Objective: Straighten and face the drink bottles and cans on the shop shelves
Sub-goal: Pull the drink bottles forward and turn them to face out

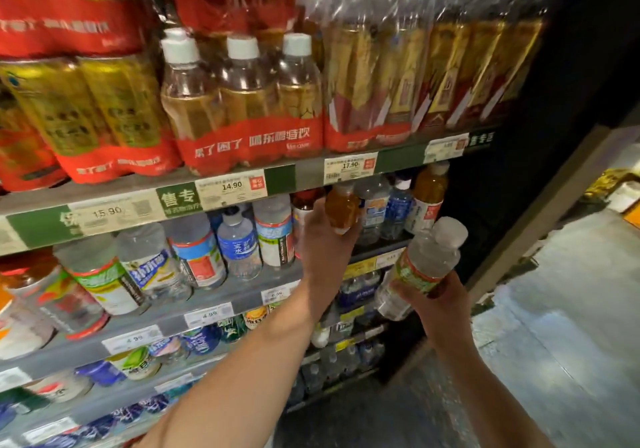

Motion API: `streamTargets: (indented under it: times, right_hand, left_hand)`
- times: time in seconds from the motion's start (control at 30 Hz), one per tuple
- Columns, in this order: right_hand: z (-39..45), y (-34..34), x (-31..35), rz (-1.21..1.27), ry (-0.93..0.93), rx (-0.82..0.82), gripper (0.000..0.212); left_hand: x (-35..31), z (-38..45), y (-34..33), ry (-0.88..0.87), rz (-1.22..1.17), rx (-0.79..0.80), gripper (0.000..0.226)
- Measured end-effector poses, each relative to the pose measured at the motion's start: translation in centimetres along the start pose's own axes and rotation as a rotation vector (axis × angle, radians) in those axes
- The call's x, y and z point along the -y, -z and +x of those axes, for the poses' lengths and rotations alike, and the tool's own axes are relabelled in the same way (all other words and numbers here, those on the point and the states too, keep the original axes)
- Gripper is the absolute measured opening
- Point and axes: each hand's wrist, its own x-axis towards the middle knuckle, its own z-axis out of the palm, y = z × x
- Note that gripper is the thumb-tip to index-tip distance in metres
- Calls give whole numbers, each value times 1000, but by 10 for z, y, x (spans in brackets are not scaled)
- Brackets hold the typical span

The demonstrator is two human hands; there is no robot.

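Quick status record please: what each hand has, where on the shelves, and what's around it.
left hand: grips an amber drink bottle at the second shelf
right hand: holds a clear water bottle, tilted, out in front of the shelves
second shelf: mixed single bottles, several leaning
top shelf: shrink-wrapped multipacks
price tags: along the shelf edges
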Motion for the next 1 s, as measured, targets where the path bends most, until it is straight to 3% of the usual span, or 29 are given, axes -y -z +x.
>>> streamTargets:
  times: [0.1, 0.2, 0.4, 0.63, 0.83, 0.93, 1.0]
  right_hand:
    - [7, 6, -1, -15, 9, 22, 54]
    - [18, 12, -5, 12, 0, 68, 48]
    - [45, 23, -18, 112, -26, 208, 49]
    - [69, 25, -28, 274, -36, 359, 69]
    - [75, 11, -25, 320, 17, 406, 85]
    - [82, -6, -18, 362, 4, 424, 69]
    - [85, -18, -10, 375, 24, 446, 69]
  left_hand:
    - [-7, 3, -12, 3, 141, -41, 67]
    - [-6, 4, -19, 113, 104, 7, 69]
    - [-14, 2, -26, 171, 106, -8, 71]
    - [-21, -35, -26, 106, 159, -53, 86]
    - [-20, -45, -15, 211, 32, 4, 85]
    - [-17, -49, 1, 301, -79, -48, 68]
    - [-13, -54, 14, 380, -158, -132, 61]
